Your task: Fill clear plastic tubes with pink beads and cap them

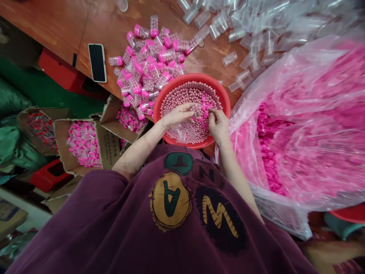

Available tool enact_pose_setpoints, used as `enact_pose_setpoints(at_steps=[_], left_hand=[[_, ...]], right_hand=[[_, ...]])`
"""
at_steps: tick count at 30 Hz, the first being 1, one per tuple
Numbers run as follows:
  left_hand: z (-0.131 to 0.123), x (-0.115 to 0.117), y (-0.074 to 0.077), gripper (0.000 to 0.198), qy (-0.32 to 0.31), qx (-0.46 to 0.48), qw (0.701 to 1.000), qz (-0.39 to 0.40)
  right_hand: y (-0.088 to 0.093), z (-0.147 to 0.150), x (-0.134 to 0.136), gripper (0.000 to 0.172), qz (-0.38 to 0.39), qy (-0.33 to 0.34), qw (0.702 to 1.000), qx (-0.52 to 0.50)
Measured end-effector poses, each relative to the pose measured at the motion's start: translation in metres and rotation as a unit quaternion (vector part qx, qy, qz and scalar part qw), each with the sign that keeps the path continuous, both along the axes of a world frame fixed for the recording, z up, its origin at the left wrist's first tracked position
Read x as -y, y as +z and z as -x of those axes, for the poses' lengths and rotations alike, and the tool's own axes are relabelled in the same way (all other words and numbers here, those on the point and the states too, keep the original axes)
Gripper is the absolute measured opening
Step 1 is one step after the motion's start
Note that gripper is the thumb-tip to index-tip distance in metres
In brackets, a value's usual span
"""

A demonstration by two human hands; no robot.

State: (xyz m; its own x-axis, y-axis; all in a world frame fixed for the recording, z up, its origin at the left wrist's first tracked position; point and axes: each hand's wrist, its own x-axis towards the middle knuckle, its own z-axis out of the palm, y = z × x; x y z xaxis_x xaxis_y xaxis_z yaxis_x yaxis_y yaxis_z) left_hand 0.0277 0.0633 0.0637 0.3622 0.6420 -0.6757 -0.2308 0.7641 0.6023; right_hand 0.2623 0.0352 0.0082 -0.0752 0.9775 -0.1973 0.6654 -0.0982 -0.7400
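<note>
A red basin (227,99) full of small pink beads (178,95) lies under both hands. My left hand (179,114) curls around a small clear plastic tube (195,109) with beads inside. Close beside it, my right hand (218,123) has thumb and fingers closed at a bright pink plastic cap (209,105); its fingertips are partly hidden. More pink caps (204,97) rest on the beads between the hands. Several empty clear tubes (182,135) lie on the beads at the basin's near side.
Pink-capped tubes of beads (148,72) are heaped left of the basin. Loose clear tubes (245,23) cover the table's far right. A large plastic bag of pink caps (299,133) stands at right. A phone (97,62) lies near the table's left edge; cardboard boxes (110,146) sit below it.
</note>
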Motion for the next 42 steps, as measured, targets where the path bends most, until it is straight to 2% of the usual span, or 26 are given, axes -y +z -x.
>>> enact_pose_setpoints(at_steps=[3, 5, 7, 11, 15, 18, 23, 27, 30, 32, 36, 39, 42], left_hand=[[-0.001, 0.004, -0.001, 0.044, 0.011, 0.076, 0.996, 0.040], [-0.003, 0.005, -0.001, 0.033, 0.026, 0.108, 0.992, 0.060], [-0.004, 0.007, -0.001, 0.026, 0.045, 0.113, 0.989, 0.080], [-0.004, 0.010, 0.001, 0.030, 0.091, 0.063, 0.989, 0.101], [-0.002, 0.013, -0.001, 0.031, 0.131, -0.001, 0.986, 0.105], [-0.002, 0.015, -0.004, 0.030, 0.143, -0.031, 0.983, 0.112], [-0.004, 0.018, -0.004, 0.027, 0.157, -0.040, 0.981, 0.106], [-0.003, 0.018, -0.002, 0.026, 0.168, -0.024, 0.981, 0.092], [-0.003, 0.018, 0.001, 0.014, 0.158, 0.020, 0.985, 0.068], [-0.005, 0.018, 0.004, 0.006, 0.143, 0.044, 0.988, 0.043], [-0.009, 0.019, 0.008, 0.007, 0.108, 0.053, 0.993, -0.003], [-0.009, 0.020, 0.009, 0.013, 0.091, 0.040, 0.995, -0.032], [-0.008, 0.020, 0.007, 0.013, 0.077, 0.035, 0.995, -0.060]], right_hand=[[0.010, 0.011, -0.008, 0.042, 0.058, 0.077, 0.984, 0.149], [0.016, 0.021, -0.010, 0.042, 0.096, 0.117, 0.961, 0.232], [0.019, 0.028, -0.010, 0.041, 0.119, 0.138, 0.947, 0.263], [0.013, 0.026, -0.007, 0.039, 0.139, 0.116, 0.962, 0.206], [0.002, 0.020, -0.012, 0.023, 0.101, 0.038, 0.985, 0.134], [-0.002, 0.029, -0.021, 0.019, 0.099, -0.025, 0.983, 0.153], [0.001, 0.047, -0.028, 0.013, 0.091, -0.056, 0.980, 0.166], [0.008, 0.040, -0.025, 0.015, 0.070, -0.072, 0.993, 0.056], [0.015, 0.034, -0.021, 0.022, 0.030, -0.072, 0.995, -0.056], [0.021, 0.032, -0.019, 0.029, -0.029, -0.049, 0.994, -0.094], [0.036, 0.024, -0.017, 0.043, -0.136, 0.066, 0.988, -0.039], [0.045, 0.019, -0.015, 0.043, -0.169, 0.113, 0.979, 0.002], [0.056, 0.017, -0.010, 0.046, -0.162, 0.146, 0.976, 0.025]])
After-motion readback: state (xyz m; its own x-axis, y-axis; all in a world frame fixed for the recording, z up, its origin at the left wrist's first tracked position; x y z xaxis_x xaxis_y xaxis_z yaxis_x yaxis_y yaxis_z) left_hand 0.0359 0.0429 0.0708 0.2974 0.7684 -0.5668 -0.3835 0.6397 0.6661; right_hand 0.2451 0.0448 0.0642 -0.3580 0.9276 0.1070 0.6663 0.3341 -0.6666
